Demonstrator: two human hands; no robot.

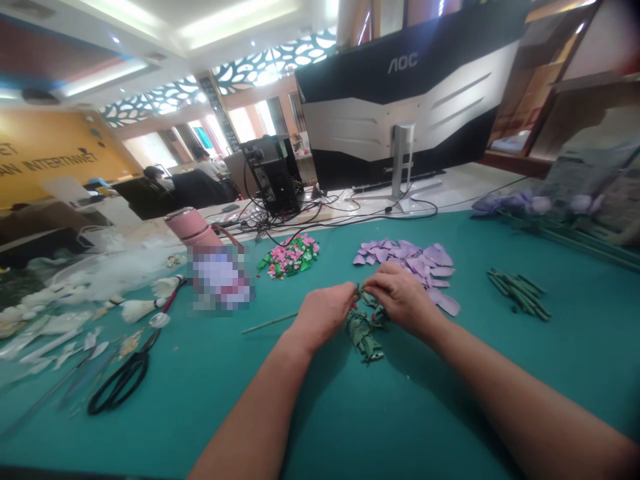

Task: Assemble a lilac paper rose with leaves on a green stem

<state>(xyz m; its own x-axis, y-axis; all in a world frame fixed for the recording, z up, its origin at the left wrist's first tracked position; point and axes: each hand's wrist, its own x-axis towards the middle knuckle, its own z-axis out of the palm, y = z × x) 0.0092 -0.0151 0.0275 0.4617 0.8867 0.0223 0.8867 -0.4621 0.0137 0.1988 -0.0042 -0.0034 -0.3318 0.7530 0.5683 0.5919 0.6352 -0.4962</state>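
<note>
My left hand is closed round a thin green stem, whose long end sticks out to the left past the hand. Close against it, my right hand has its thumb and fingers pinched together by the stem's tip. A bit of green shows between the two hands, but what the right fingers hold is too small and covered to name. Just below the fingertips lies a heap of dull green leaf-like pieces, with small red spots among them.
Lilac petals lie behind my hands, with pink flowers to their left. Green sticks are bundled at right. Black scissors, shuttlecocks and a pink bottle stand or lie left. A monitor rises behind.
</note>
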